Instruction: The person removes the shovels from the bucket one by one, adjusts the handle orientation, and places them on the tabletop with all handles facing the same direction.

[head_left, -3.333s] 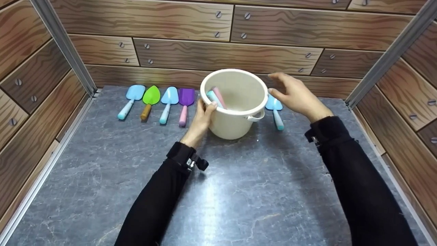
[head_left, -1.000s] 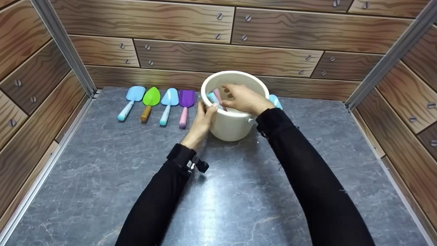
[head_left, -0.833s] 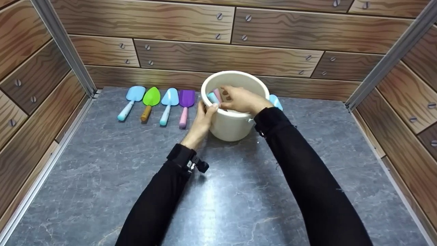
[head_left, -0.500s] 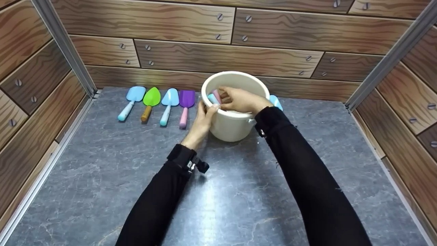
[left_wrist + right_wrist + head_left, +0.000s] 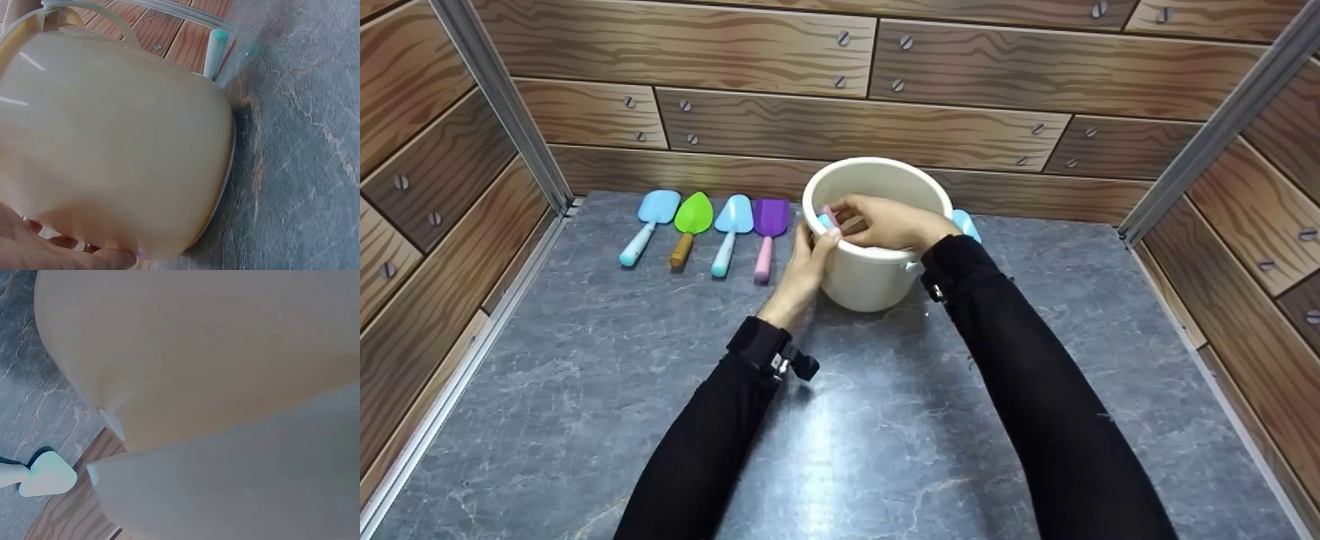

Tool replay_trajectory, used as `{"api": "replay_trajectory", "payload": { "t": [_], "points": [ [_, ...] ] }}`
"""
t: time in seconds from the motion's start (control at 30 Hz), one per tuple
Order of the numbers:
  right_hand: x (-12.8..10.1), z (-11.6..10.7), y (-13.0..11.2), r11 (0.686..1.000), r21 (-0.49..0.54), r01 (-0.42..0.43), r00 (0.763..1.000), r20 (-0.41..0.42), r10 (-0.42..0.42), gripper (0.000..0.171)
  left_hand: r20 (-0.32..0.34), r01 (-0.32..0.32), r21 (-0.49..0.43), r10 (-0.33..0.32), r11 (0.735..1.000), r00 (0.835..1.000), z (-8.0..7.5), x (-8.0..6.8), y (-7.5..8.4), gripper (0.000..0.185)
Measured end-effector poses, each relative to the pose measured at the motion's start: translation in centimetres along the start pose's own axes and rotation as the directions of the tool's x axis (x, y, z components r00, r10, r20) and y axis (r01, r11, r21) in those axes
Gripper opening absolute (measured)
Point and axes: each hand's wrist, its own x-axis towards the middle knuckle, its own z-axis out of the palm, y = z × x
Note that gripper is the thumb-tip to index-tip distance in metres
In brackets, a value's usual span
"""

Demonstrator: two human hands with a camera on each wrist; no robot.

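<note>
A cream bucket [image 5: 870, 281] stands upright on the grey marbled surface. My left hand [image 5: 801, 271] grips its left side, thumb over the rim; the left wrist view shows the fingers [image 5: 107, 259] against the bucket wall. My right hand [image 5: 894, 223] reaches over the near right rim into the bucket, its fingers curled at the handle of a pink-handled trowel [image 5: 829, 214]. Beside it is a light-blue handle [image 5: 825, 222]; the lower parts of both tools are hidden inside. In the right wrist view the bucket wall fills most of the picture, with the right fingers out of sight.
Left of the bucket lie a light-blue trowel [image 5: 658, 206], a green trowel [image 5: 694, 213], another blue trowel [image 5: 734, 215] and a purple shovel [image 5: 771, 217]. A further blue trowel [image 5: 966, 223] lies to the right, partly covered. Wood-patterned walls [image 5: 780, 120] enclose the back and sides.
My right hand has moved from outside the right rim into the bucket, and its fingers have closed in leftward. Both handles have shifted toward the left rim. My left hand keeps its place.
</note>
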Motion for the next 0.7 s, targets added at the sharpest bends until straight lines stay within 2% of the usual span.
{"api": "replay_trajectory", "payload": {
  "t": [0.07,0.2,0.47,0.7],
  "points": [
    [0.0,0.0,-0.1,1.0,0.001,0.009,1.0,0.001,-0.009,0.06,0.0,0.002,0.0,-0.002,1.0,1.0,0.0,0.0,0.0,0.104],
    [-0.2,0.0,-0.2,0.998,-0.059,0.03,1.0,-0.002,-0.03,0.056,0.001,0.013,-0.011,-0.013,1.0,1.0,0.0,0.0,0.0,0.104],
    [-0.1,0.2,0.2,0.992,-0.119,0.028,1.0,-0.004,-0.028,0.049,0.005,0.019,-0.045,-0.019,0.999,1.0,0.2,0.0,0.0,0.099],
    [2.6,0.2,5.5,0.981,-0.196,-0.006,0.991,-0.134,-0.021,0.037,-0.007,-0.007,-0.054,0.007,0.999,1.0,0.3,0.2,0.0,0.088]
  ]
}}
